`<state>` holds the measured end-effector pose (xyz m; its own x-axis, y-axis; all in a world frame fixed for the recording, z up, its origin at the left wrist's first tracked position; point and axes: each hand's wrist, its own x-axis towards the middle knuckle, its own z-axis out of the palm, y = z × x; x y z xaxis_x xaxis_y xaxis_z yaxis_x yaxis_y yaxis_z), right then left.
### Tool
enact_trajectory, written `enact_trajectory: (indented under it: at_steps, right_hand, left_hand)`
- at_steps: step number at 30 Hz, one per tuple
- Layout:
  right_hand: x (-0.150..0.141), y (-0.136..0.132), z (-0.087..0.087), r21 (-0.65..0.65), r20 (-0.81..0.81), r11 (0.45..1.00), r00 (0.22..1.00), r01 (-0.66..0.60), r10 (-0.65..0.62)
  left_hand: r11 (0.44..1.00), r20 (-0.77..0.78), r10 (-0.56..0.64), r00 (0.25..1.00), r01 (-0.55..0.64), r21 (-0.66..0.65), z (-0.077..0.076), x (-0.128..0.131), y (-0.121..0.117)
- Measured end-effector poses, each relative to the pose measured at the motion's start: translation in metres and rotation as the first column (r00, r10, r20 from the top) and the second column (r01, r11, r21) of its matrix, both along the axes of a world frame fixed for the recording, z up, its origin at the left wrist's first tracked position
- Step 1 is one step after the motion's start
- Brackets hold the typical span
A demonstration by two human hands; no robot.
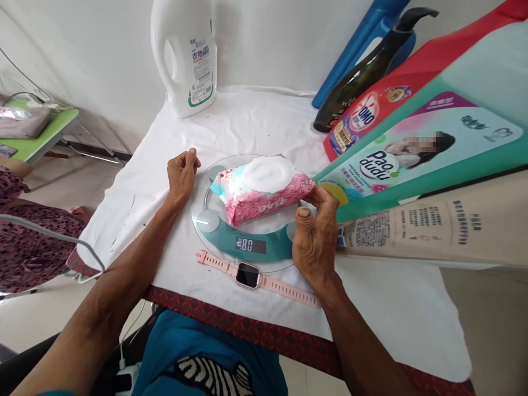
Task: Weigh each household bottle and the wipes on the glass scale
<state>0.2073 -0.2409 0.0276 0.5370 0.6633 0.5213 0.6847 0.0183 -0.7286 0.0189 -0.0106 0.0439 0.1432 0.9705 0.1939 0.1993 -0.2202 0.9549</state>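
Observation:
A pink and light-blue pack of wet wipes (268, 190) with a white lid lies on the round glass scale (223, 234). The scale has a teal front band, and its lit display (251, 245) shows digits. At the pack's right end is my right hand (317, 236), its curled fingers against the corner and its thumb raised in front. My left hand (181, 173) is closed beside the scale's left edge, with nothing visible in it. Just in front of the scale lies a pink smartwatch (247, 275), its strap spread out flat.
A white jug (185, 60) stands at the back left of the white cloth (256, 121). On the right are a black pump bottle (363, 77), a red OMO pack (371, 104), a green Paodudu bottle (429, 143) and a beige package (445, 220). Another person's patterned clothing (41, 236) shows at left.

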Motion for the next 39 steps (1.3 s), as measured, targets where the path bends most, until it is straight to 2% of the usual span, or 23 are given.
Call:
enact_trajectory:
  at_steps: [8,16,25,30,32,35,37,39]
  right_hand:
    - [0.001,-0.001,0.0,-0.019,0.025,1.0,1.0,-0.006,0.007]
    - [-0.002,0.0,-0.001,0.005,-0.075,1.0,0.997,0.002,-0.002]
    - [-0.001,-0.001,0.004,-0.006,0.044,1.0,0.999,0.02,-0.02]
    - [0.0,-0.001,0.004,-0.01,0.044,1.0,0.999,0.004,-0.004]
    - [0.0,-0.001,0.004,-0.012,0.022,1.0,1.0,0.004,-0.004]
    - [0.0,-0.001,0.003,-0.013,-0.009,1.0,1.0,0.0,0.0]
    - [0.0,-0.001,0.002,-0.011,-0.013,1.0,1.0,0.004,-0.004]
    - [0.0,-0.001,0.0,-0.014,-0.008,1.0,1.0,0.017,-0.017]
  left_hand:
    - [1.0,-0.052,0.006,0.999,-0.005,0.011,0.001,0.0,-0.001]
    - [0.997,-0.074,-0.028,0.997,0.033,0.065,-0.005,0.0,0.002]
    - [0.995,-0.122,-0.028,0.992,0.039,0.088,-0.006,0.0,0.002]
    - [0.995,-0.125,-0.03,0.992,0.042,0.095,-0.007,-0.001,0.004]
    - [0.991,-0.132,-0.023,0.991,0.04,0.127,-0.003,0.0,0.0]
    - [0.966,-0.148,-0.068,0.987,0.102,0.236,0.014,0.004,-0.018]
    - [0.923,-0.205,-0.159,0.966,0.22,0.317,0.029,0.008,-0.037]
    - [0.853,-0.343,-0.268,0.9,0.387,0.349,0.044,0.014,-0.059]
